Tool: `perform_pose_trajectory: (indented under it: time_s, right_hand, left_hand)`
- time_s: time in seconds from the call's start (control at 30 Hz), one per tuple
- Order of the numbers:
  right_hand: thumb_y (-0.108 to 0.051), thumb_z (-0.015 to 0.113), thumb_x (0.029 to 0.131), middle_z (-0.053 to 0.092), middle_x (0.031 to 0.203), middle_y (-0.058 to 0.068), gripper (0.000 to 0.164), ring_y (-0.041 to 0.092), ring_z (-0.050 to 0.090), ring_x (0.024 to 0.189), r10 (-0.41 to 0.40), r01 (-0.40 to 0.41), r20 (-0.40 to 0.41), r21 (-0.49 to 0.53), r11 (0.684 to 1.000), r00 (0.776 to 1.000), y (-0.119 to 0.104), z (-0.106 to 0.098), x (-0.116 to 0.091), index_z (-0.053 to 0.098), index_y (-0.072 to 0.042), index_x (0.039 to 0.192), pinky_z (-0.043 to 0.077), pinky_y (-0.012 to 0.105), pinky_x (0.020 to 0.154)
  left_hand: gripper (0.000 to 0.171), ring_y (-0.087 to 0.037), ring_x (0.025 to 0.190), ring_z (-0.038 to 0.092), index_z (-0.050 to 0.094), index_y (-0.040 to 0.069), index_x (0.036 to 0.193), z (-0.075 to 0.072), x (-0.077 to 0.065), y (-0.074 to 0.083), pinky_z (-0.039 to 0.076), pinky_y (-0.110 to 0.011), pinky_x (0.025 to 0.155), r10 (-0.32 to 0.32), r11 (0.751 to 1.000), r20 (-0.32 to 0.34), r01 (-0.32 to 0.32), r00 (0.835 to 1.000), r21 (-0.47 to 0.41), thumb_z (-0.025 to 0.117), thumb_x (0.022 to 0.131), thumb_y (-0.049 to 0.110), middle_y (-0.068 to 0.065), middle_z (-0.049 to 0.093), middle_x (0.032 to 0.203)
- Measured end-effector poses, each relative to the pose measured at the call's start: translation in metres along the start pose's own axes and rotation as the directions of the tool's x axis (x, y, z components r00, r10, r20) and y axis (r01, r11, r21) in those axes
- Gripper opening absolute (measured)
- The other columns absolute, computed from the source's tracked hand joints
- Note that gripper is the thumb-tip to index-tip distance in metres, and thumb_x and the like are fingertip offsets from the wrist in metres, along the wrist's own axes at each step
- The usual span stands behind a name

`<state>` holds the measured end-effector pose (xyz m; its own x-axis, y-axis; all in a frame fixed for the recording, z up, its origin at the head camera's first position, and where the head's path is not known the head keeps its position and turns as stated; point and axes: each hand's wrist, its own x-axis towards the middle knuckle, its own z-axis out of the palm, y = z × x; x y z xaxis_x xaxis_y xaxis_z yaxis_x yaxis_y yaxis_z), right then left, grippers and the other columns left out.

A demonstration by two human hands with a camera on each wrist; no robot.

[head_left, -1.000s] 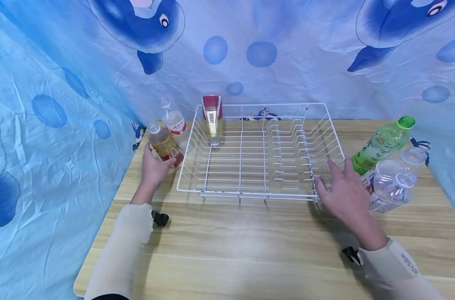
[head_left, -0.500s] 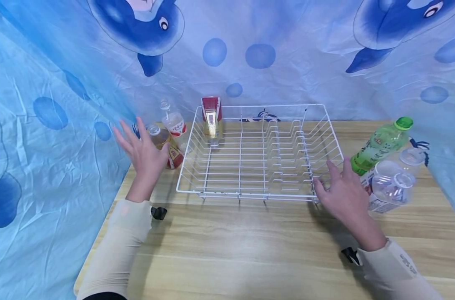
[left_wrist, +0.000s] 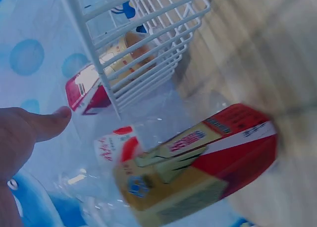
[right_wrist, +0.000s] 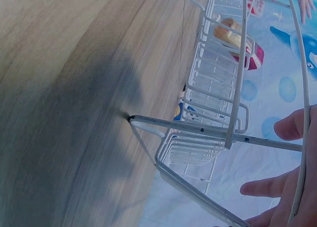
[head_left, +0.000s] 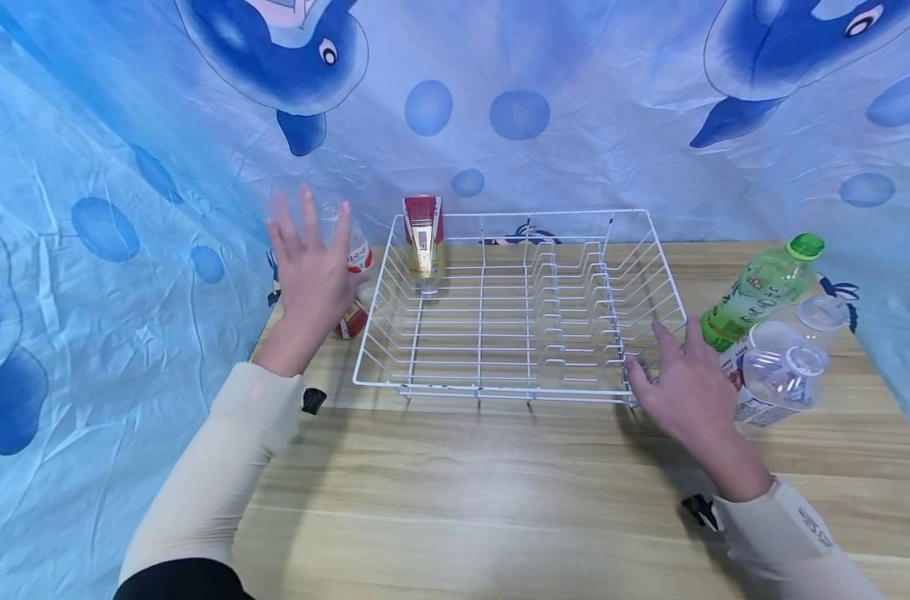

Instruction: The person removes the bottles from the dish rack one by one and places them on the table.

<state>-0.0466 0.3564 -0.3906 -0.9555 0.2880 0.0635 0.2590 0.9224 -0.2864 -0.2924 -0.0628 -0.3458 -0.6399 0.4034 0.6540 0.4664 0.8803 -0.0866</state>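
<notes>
My left hand point(head_left: 311, 271), fingers spread, hovers over two bottles at the rack's left. One is a clear bottle point(head_left: 359, 258) with a red-and-white label. The other, a drink bottle point(left_wrist: 198, 167) with a yellow-and-red label, stands nearer and is mostly covered by the hand in the head view. At the white wire dish rack's point(head_left: 443, 386) front right corner is my right hand point(head_left: 691, 387), its extended thumb and fingers reaching over the rim. Inside the rack's back left corner, a similar red-and-gold bottle point(head_left: 423, 237) leans neck down, its red base above the rim.
Right of the rack, a green bottle point(head_left: 762, 292) with a green cap stands beside several clear plastic bottles point(head_left: 785, 375). Blue dolphin-print cloth point(head_left: 522, 150) hangs behind and left of the wooden table point(head_left: 485, 492).
My left hand has let go of the yellow-and-red bottle, lifted and spread its fingers, then moved right and up over the bottles. The right hand stays at the rack corner.
</notes>
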Motion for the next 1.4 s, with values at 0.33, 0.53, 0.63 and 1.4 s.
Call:
perform_pose_trajectory:
  time_s: [0.33,0.53,0.63,1.4]
  right_hand:
    - [-0.056,0.045,0.1,0.009,0.16,0.036,0.078,0.063,0.032,0.13,-0.005,0.005,-0.004,0.0,1.0,1.0,0.001,0.001,0.001,0.031,-0.004,0.156,0.04,0.081,0.079]
    - [-0.055,0.046,0.1,0.009,0.16,0.036,0.077,0.062,0.031,0.132,0.009,-0.009,-0.001,-0.008,1.0,1.0,0.002,0.001,0.001,0.03,-0.005,0.157,0.038,0.082,0.081]
    - [-0.054,0.047,0.1,0.009,0.16,0.036,0.076,0.063,0.031,0.131,0.005,-0.005,-0.003,-0.01,1.0,1.0,0.003,0.001,0.001,0.03,-0.006,0.157,0.039,0.082,0.079]
    - [-0.052,0.047,0.1,0.01,0.16,0.037,0.075,0.063,0.032,0.13,-0.009,0.009,-0.03,-0.01,1.0,1.0,-0.002,0.0,-0.002,0.032,-0.006,0.157,0.036,0.083,0.084]
  left_hand:
    - [0.097,-0.046,0.151,-0.009,0.032,0.021,0.16,0.001,0.05,0.013,-0.002,-0.063,0.119,0.378,0.911,0.112,-0.39,0.919,0.131,0.087,0.08,0.021,-0.018,0.001,0.168]
    - [0.081,-0.046,0.151,-0.006,0.035,0.023,0.158,0.001,0.085,0.022,0.001,-0.061,0.12,0.519,0.815,0.272,-0.565,0.81,0.127,0.076,0.089,0.013,-0.02,0.015,0.165]
    - [0.08,-0.047,0.151,0.002,0.04,0.02,0.156,0.002,0.102,0.028,0.007,-0.061,0.12,0.576,0.739,0.384,-0.66,0.722,0.131,0.079,0.087,0.011,-0.022,0.025,0.161]
    - [0.042,-0.04,0.144,0.027,0.062,0.012,0.134,0.04,0.144,0.07,0.033,-0.061,0.11,0.637,0.375,0.688,-0.92,0.347,0.117,0.068,0.092,0.005,-0.016,0.047,0.148]
